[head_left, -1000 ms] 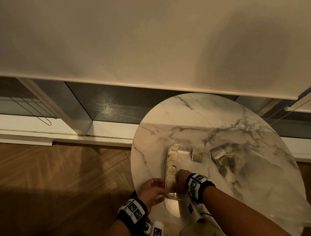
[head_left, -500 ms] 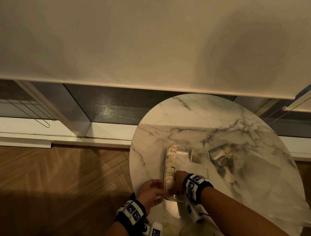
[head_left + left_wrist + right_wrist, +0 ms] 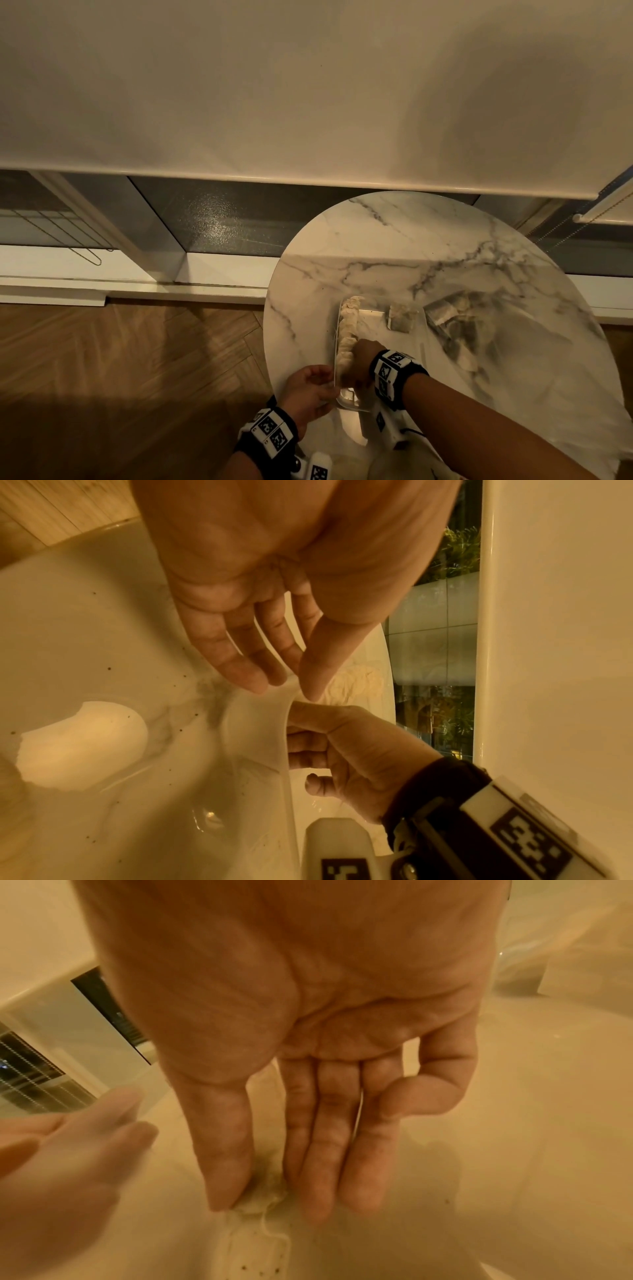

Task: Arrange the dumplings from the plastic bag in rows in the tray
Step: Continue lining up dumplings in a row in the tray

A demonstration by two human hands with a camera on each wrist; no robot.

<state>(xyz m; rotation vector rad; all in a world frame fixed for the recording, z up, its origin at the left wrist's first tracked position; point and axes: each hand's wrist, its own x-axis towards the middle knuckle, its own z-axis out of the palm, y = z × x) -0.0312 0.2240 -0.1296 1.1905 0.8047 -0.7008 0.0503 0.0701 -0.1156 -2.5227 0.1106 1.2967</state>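
Little had shifted over the last second: the right hand [image 3: 359, 359] had stayed at the near end of the row of pale pleated dumplings [image 3: 346, 329], and the left hand [image 3: 310, 389] had kept its place at the near left corner of the clear rectangular plastic tray [image 3: 371, 313]. That steadiness suggested a dumpling was being seated and nudged against its neighbours, not newly fetched.

Seen from the right wrist, the thumb and straight fingers [image 3: 322, 1150] bracketed one dumpling [image 3: 262, 1200] and pressed it down into the tray; the hand was pinching it lightly between thumb and fingertips. From the left wrist, the left hand's thumb and fingers closed on the tray's translucent rim [image 3: 277, 723], steadying it.

The row ran along the tray's left wall, filling most of its length, and a single squarish piece [image 3: 400, 319] sat apart at the far right. By that measure only the first row was near done, with much of the tray floor unfilled.

The clear crumpled plastic bag [image 3: 455, 325] lay just right of the tray on the round white marble table [image 3: 376, 240], but its contents were dim and could not be counted. The right hand covered the row's near end in the head view, and the tray's near edge was hard to trace.
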